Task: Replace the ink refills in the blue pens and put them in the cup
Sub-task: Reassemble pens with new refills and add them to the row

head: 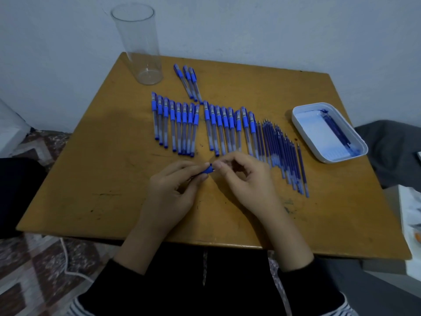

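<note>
Fingers [196, 165] of my left hand [175, 185]: curled round a blue pen [207, 170], with most of the barrel hidden inside the grip. Fingers [224, 159] of my right hand [248, 179]: thumb and forefinger pinch the same pen at its exposed end.

Pen axis: a shallow diagonal, running from my left palm up and to the right. The short blue exposed end points at my right hand. I cannot tell whether that end is the tip or the cap.

Pen location: held over the surface [114, 179], well apart from the cup [139, 46], nearer to me and to its right.

The cup is clear and stands upright on the far left corner of the surface.

- Just right of the cup's base: three pens [188, 84] lie side by side, long axes pointing away from me.
- Nearer to me than the cup and to its right: two rows of pens [175, 126], laid parallel, the blue ends away from me.
- Further right of the cup, beside the second row: loose refills [282, 153], laid parallel.
- Far right of the cup: a white tray [294, 116] with dark refills [337, 131] lying in it.
</note>
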